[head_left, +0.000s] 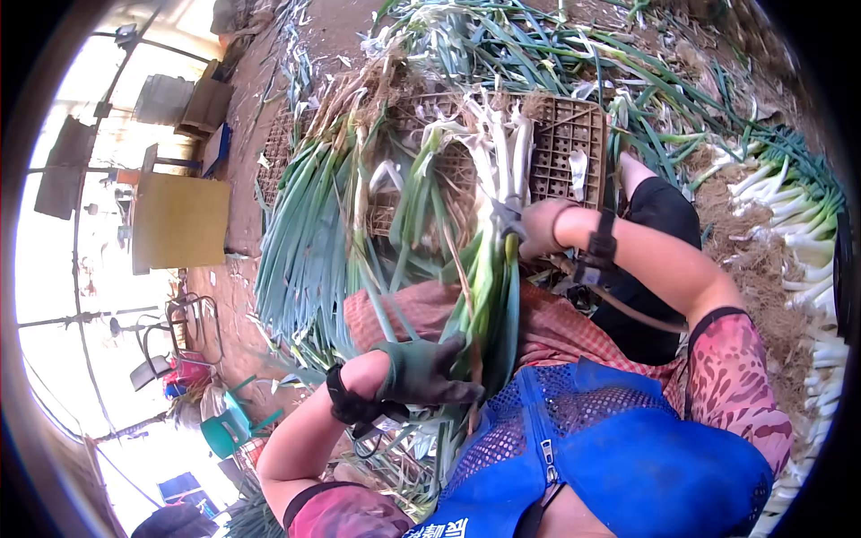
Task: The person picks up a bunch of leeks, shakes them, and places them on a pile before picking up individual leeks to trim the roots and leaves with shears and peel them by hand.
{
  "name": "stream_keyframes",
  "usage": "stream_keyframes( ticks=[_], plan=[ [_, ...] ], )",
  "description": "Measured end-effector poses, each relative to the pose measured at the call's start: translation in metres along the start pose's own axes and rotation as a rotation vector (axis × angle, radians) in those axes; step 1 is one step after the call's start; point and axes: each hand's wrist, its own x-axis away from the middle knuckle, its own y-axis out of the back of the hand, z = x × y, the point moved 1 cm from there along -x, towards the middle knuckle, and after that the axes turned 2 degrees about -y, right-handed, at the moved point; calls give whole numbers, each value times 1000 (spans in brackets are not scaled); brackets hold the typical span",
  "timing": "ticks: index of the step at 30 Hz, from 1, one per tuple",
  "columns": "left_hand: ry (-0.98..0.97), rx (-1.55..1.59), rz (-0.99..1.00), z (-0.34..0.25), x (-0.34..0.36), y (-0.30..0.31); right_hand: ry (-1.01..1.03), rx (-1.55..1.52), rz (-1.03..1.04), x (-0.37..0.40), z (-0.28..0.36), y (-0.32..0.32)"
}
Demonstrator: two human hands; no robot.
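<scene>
A bunch of long green onions (pixel 496 166) lies in front of me, white stems and roots away from my body, green leaves toward my vest. My left hand (pixel 429 372), in a dark green glove, curls around its leaves near my lap. At the lower white stems, my right hand (pixel 541 229) is closed against the bunch. A grey, pointed piece (pixel 508 216) juts from its fingers across the stems; I cannot make out what it is. Left of the bunch, another thick bundle of green onions (pixel 309 233) lies with its leaves toward me.
A brown plastic crate (pixel 567 148) sits beneath the bunches. Loose green onions (pixel 529 45) pile up beyond it. Trimmed white-stemmed onions (pixel 794 211) line the right side. A teal stool (pixel 229 421), a folding chair (pixel 161 354) and a yellow board (pixel 182 221) stand left.
</scene>
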Motion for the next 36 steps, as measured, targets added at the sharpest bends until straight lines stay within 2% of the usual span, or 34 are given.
stream_keyframes(
  ticks=[1,2,3,4,5,6,7,8,9,10,13,14,15,17,20,23,24,27,28,31,32,33,35,36],
  plan=[
    [6,188,48,11,-1,7,-58,-4,46,-4,-6,-7],
    [22,375,96,21,-2,14,-63,-125,-25,-3,-13,-12],
    [-112,573,64,63,-8,24,-89,-164,-33,-4,-18,-16],
    [73,740,108,80,-8,52,-100,-213,-92,-4,-20,-20],
    [30,832,33,115,-13,73,-111,-262,-150,-3,-21,-26],
    [-23,656,-184,157,-26,93,-90,-309,-233,-7,-24,-36],
    [287,720,-350,148,-27,116,-93,-361,-196,-7,-23,-39],
    [329,599,-554,176,-38,136,-85,-372,-207,-11,-24,-45],
    [397,408,-701,239,-65,158,-79,-380,-219,-14,-22,-51],
    [489,10,-807,247,-73,175,-134,-352,-153,-11,-17,-45],
    [602,-126,-1129,300,-129,199,-110,-363,-194,-19,-21,-54],
    [601,-46,-1053,327,-152,210,-88,-385,-201,-20,-25,-56],
    [487,127,-1106,326,-171,204,-64,-408,-206,-21,-27,-55],
    [609,-2,-1092,317,-199,195,-74,-418,-165,-22,-26,-48],
    [500,114,-1271,313,-216,189,-94,-392,-143,-28,-24,-47],
    [647,-75,-1025,274,-195,186,-115,-389,-105,-28,-20,-43],
    [624,-109,-1181,291,-210,177,-110,-400,-123,-30,-21,-49],
    [617,372,-1400,297,-204,194,-89,-429,-226,-24,-24,-57],
    [456,501,-1531,298,-199,188,-90,-440,-232,-22,-25,-59],
    [507,145,-1112,291,-193,183,-53,-459,-275,-24,-33,-71],
    [622,89,-949,287,-194,186,-23,-487,-314,-22,-35,-75],
    [612,252,-955,286,-200,184,0,-554,-274,-18,-34,-70],
    [594,187,-827,307,-214,185,42,-697,-196,-6,-30,-58],
    [524,152,-801,303,-216,180,81,-749,-249,-3,-28,-60]
  ],
)
